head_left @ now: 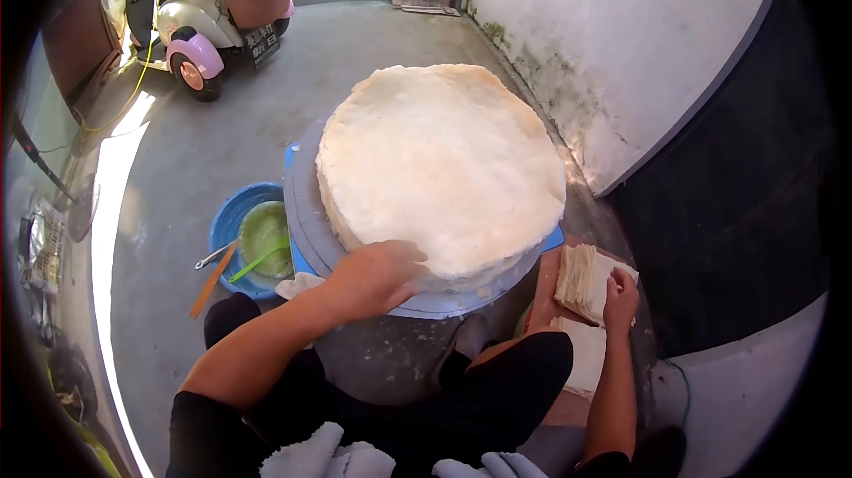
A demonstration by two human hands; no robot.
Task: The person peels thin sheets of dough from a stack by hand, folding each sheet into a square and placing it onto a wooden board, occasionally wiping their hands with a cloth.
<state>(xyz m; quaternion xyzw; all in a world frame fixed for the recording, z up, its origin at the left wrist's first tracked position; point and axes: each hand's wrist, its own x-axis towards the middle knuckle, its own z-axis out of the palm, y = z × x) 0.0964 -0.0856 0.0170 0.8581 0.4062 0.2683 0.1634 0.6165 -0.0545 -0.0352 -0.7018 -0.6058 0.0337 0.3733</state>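
A large round stack of pale, thin sheets, dough-like in look, rests on a grey round board. My left hand is at the stack's near edge, thumb and fingers apart, nothing seen in it. Down at the right, my right hand is at the outer edge of a pile of folded, cream-coloured sheets. Its fingers are curled in, and whether they pinch a sheet is hidden. A second folded pile lies just nearer to me, on a reddish-brown surface.
Left of the board, a blue basin holds a bowl of greenish liquid with a green-handled tool. A wooden stick leans on its rim. Behind stands a scooter. A white wall rises at right.
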